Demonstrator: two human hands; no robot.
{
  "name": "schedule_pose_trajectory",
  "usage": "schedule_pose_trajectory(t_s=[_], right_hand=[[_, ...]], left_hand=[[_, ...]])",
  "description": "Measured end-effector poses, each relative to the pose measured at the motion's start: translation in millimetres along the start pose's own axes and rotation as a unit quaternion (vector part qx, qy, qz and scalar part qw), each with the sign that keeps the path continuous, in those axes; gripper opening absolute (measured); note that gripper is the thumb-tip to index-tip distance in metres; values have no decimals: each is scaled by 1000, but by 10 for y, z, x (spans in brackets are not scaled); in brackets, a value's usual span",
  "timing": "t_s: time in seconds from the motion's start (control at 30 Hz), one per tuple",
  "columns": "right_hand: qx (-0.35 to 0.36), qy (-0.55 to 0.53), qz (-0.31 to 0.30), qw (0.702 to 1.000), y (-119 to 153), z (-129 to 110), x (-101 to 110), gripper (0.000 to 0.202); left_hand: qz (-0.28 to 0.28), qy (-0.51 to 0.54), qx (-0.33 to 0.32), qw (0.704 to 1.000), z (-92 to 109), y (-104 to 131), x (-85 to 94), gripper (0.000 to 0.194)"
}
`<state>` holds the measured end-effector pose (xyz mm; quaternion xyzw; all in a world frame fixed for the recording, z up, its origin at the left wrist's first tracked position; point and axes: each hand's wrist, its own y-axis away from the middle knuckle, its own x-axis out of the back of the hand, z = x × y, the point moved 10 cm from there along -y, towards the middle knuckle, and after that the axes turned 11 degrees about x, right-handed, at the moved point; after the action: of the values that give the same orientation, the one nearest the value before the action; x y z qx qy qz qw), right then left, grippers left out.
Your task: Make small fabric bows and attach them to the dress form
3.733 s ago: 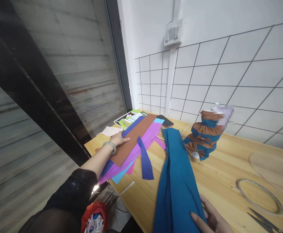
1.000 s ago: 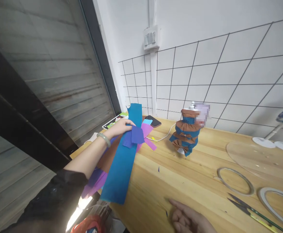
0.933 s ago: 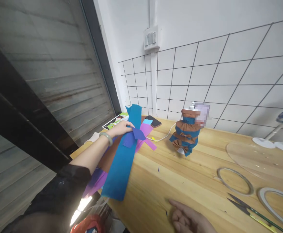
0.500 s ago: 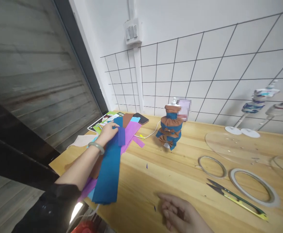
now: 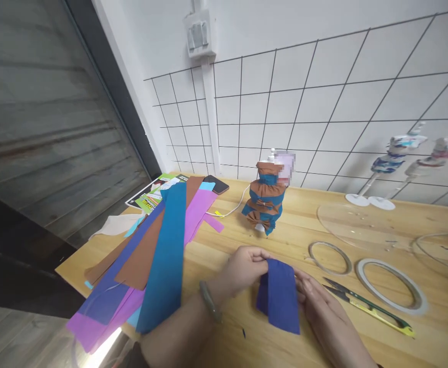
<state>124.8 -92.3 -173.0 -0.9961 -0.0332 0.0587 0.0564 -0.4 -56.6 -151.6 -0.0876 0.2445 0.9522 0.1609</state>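
A short dark blue folded strip [image 5: 283, 296], of cloth or crepe paper, hangs between my two hands just above the table. My left hand [image 5: 247, 268], with a bangle on the wrist, pinches its upper left corner. At its right edge, my right hand [image 5: 316, 301] has its fingertips closed on the upper corner, the other fingers curled behind. To the left lies a loose pile of long strips: a teal strip [image 5: 166, 255] on top, with a brown strip [image 5: 141, 255] and a purple strip [image 5: 199, 217] among them.
Thread snips [image 5: 370, 306] lie right of my right hand, near a large tape roll [image 5: 390, 286] and a thinner roll [image 5: 330, 258]. A small dress form [image 5: 268, 199] in brown and teal stands behind. A phone [image 5: 216, 185] rests by the wall.
My left hand has left the strip pile, bringing the small dark blue strip right and toward me. My right hand has moved up to meet it and now holds its right edge.
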Motion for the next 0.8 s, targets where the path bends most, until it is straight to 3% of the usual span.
schedule_pose_trajectory(t_s=[0.2,0.43,0.57,0.67,0.8], right_hand=[[-66,6,-24,998,15,143,-74,50],[-84,-1,-47,995,32,187,-122,60],[-121,-62,-89,987,103,184,-261,88],[-127,-72,-73,987,108,182,-251,98],[-137,-81,-36,987,116,182,-143,90]], left_hand=[[64,26,-12,998,-82,-62,158,16],[34,-15,-12,999,-154,-89,135,17],[32,-40,-2,999,-171,-82,121,17],[20,-52,0,998,-190,-83,85,16],[-7,-60,13,998,-245,-75,18,18]])
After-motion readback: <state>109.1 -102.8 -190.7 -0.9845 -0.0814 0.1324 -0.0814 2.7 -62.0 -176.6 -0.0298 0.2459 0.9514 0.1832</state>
